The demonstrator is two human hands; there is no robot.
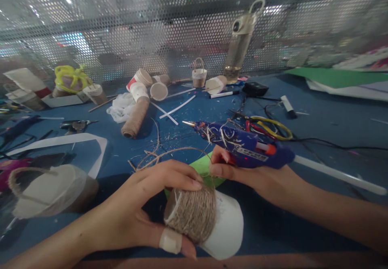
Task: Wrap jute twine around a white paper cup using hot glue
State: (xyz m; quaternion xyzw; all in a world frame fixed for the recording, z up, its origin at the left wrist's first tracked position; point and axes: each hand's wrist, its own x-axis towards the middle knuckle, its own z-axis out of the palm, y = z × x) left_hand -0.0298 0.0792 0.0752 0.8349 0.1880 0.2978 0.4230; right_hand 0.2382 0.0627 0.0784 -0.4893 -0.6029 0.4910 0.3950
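My left hand [145, 208] is wrapped round a white paper cup [224, 228] lying on its side, its base half wound with brown twine [190, 212]; the thumb wears a plaster. Loose twine [157, 156] runs up from the cup across the blue table. My right hand [242, 172] grips a blue hot glue gun [242, 143], nozzle pointing left, just above and behind the cup. A green paper piece [203, 168] lies under both hands.
A twine spool [135, 117], several paper cups [148, 85], a small twine-handled basket [199, 75], a water bottle [241, 43], scissors [75, 125], pliers with yellow handles [269, 127], cables and green card [336, 77] crowd the table. A wrapped basket [48, 190] sits near left.
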